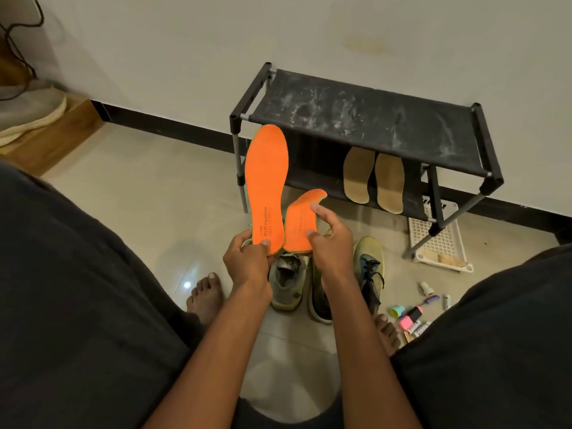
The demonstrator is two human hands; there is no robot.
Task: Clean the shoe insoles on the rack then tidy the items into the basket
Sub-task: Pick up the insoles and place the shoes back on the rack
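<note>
Holding one orange insole (266, 184) upright in my left hand (247, 261), I bend another orange insole (301, 222) with right hand (329, 243) fingers clamped round it.

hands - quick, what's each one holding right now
Left hand: grips the heel of the upright orange insole.
Right hand: pinches the bent orange insole.
</note>
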